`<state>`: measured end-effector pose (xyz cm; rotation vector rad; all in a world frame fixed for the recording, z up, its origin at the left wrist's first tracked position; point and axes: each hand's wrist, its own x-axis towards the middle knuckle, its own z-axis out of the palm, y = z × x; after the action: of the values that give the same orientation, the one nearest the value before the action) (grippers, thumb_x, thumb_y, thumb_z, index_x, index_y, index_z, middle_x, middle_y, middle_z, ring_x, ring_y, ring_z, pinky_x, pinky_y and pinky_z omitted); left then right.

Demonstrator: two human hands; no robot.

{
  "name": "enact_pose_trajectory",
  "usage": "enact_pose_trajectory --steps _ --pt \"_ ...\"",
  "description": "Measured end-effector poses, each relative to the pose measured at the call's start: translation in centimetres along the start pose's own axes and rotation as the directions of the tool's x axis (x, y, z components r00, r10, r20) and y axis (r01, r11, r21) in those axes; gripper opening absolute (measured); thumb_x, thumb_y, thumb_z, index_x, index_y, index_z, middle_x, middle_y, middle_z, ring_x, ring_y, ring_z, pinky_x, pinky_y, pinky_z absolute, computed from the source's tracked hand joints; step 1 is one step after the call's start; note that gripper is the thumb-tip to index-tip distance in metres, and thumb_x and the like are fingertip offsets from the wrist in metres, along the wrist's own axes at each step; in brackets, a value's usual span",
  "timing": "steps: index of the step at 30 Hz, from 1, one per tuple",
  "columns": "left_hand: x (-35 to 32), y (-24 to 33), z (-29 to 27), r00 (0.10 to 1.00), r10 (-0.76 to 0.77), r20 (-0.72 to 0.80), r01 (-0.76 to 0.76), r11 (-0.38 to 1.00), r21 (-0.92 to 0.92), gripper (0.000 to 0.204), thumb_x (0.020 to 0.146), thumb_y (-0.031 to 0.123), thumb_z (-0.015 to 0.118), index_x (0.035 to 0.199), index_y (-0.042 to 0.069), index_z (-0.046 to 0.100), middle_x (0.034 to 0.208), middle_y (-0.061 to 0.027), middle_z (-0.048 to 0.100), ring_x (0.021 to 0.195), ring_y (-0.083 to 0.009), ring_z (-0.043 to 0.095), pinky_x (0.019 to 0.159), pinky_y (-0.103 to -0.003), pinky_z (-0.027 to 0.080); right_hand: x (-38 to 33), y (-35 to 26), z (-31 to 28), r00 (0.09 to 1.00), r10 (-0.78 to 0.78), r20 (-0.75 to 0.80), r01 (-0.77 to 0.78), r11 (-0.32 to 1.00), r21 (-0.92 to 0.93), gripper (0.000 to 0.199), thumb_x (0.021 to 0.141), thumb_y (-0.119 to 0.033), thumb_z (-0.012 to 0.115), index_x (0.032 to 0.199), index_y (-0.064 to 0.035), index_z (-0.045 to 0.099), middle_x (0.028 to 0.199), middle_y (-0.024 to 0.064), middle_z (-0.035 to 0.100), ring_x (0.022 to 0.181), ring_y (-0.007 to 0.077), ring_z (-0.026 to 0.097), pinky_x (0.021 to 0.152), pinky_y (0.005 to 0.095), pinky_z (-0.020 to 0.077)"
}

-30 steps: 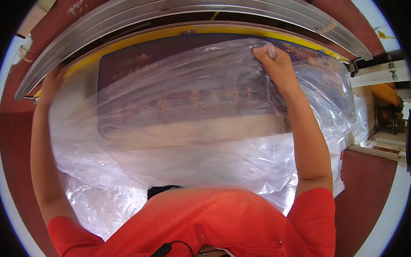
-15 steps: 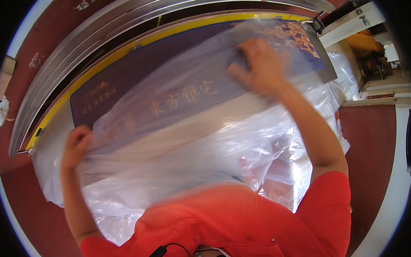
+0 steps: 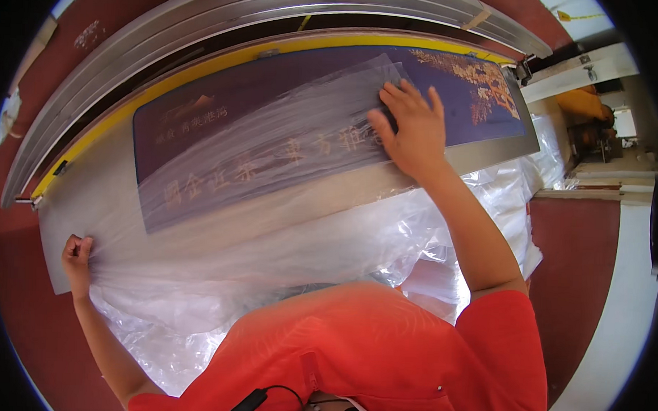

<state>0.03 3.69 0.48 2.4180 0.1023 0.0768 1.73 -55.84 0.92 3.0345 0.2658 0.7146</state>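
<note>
A long panel (image 3: 485,95) with a dark blue and purple printed face, gold characters and a gold tree pattern lies in front of me. Thin clear plastic film (image 3: 270,240) covers part of its middle and front, in stretched folds. At the panel's left end, my left hand (image 3: 78,258) is closed on the film, and creases run rightward from its fingers. My right hand (image 3: 415,132) rests with fingers spread on the film's upper right part. A dark patch shows between its thumb and forefinger; I cannot tell whether it is a shadow or an object.
A yellow strip (image 3: 225,66) with small metal fittings runs along the panel's far edge. Beyond it are long silver metal rails (image 3: 278,8). More crumpled clear film (image 3: 488,211) hangs at the near right. A white beam (image 3: 580,73) stands at the right; the floor is dark red.
My left hand has moved left and nearer to me, drawing the film with it. My right hand has shifted slightly nearer. More of the panel's left and upper right print shows.
</note>
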Motion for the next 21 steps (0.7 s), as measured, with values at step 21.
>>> enact_pose_trajectory --steps 21 --pt "-6.5 -2.5 -4.0 0.976 -0.182 -0.118 0.108 0.880 -0.463 0.011 0.076 0.014 0.057 0.079 0.004 0.055 0.076 0.0040 0.047 0.072 -0.0053 0.041 0.074 -0.020 0.035 2.5 3.5 1.8 0.891 0.452 -0.044 -0.449 0.892 0.057 0.026 0.070 -0.029 0.059 0.087 -0.0092 0.058 0.075 0.0042 0.056 0.079 0.0237 0.052 0.063 0.0345 0.0425"
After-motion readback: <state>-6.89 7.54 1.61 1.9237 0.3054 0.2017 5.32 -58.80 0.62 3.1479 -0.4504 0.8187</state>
